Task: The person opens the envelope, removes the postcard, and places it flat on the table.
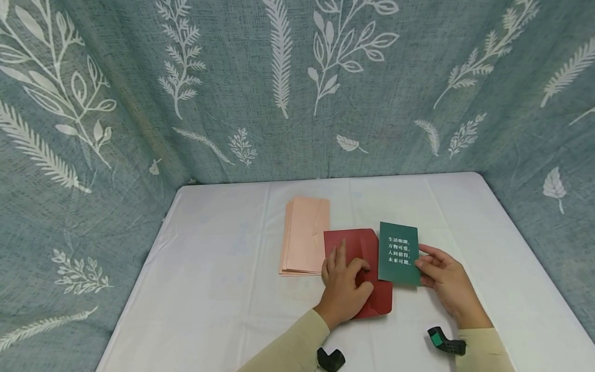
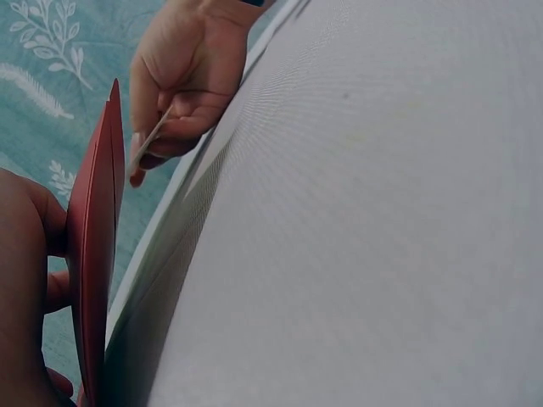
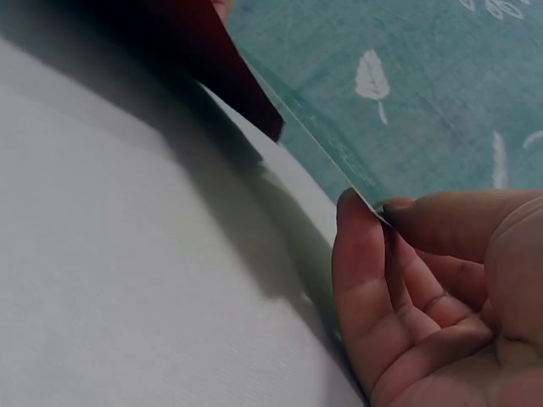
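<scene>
A red envelope (image 1: 341, 237) lies at a slant, its flap side toward the right. My left hand (image 1: 341, 289) is over it, index finger bent and thumb near its upper layer, holding it. In the left wrist view, the envelope (image 2: 95, 229) appears nearly edge-on with its layers slightly parted. My right hand (image 1: 443, 281) pinches the right edge of a dark green card (image 1: 400, 268) printed with white characters. The card's left edge is beside the envelope's right side. In the right wrist view, the thumb and fingers of my right hand (image 3: 433, 280) grip the thin card edge.
A stack of pale pink envelopes (image 1: 307, 237) sits behind and left of the red one. A white cloth covers the table (image 1: 218, 268). Behind and at the sides hangs a blue-green curtain (image 1: 232, 93) with white leaf prints. Dark devices (image 1: 448, 343) sit by the wrists.
</scene>
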The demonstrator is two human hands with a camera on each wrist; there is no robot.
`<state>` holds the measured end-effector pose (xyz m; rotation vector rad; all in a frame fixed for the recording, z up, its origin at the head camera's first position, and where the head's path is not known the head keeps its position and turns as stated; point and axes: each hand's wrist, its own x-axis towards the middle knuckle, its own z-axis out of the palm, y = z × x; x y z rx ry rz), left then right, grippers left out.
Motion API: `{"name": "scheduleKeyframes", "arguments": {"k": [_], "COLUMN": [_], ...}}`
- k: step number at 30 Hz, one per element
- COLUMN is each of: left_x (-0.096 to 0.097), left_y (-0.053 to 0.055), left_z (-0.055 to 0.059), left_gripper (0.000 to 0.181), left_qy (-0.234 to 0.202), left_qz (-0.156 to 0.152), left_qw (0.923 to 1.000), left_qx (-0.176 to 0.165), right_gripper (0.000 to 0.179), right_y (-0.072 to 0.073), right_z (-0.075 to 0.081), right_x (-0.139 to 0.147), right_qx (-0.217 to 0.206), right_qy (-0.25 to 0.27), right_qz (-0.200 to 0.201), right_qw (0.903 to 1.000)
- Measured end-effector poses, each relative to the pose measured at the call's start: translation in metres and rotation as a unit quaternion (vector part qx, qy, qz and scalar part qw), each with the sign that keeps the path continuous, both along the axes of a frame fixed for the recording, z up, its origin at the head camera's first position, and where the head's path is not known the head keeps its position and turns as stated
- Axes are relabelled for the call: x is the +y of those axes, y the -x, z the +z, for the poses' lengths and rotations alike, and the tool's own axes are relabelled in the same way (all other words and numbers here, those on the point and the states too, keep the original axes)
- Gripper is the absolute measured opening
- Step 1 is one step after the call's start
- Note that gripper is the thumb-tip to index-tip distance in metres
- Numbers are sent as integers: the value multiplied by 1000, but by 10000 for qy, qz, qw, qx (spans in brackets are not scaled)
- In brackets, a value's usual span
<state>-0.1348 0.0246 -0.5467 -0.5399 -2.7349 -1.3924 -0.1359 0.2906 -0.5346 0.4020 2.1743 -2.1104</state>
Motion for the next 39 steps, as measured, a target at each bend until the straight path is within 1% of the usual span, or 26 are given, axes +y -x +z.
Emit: {"name": "scheduleKeyframes", "arguments": {"k": [3,9,17,23,28,31,32,39], "left_x": [0,0,0,0,0,0,0,0], "left_y": [0,0,1,1,1,1,1,2], "left_z": [0,-1,-2,-2,-2,-2,-2,-2], "left_gripper": [26,26,25,25,25,25,25,25], "left_qy": [23,34,23,-12,-56,-59,-56,-71], "left_qz": [2,3,-19,-53,-81,-86,-87,-89], "left_qw": [10000,10000,10000,10000,9999,9999,9999,9999], "left_qx": [6,9,22,38,25,16,16,16], "right_gripper": [56,55,51,44,45,45,44,42], "right_y": [0,-1,-3,-3,-4,-4,-4,-5], "right_z": [0,0,4,3,3,3,3,5], "right_x": [5,11,17,25,31,33,34,39], "right_qx": [-24,-102,110,165,175,171,155,-72], "right_qy": [-123,-87,8,-267,-454,-702,-824,-1203], "right_qz": [-56,-145,-462,-768,-1083,-1208,-1247,-1561], "right_qw": [9999,9998,9989,9966,9929,9900,9886,9804]}}
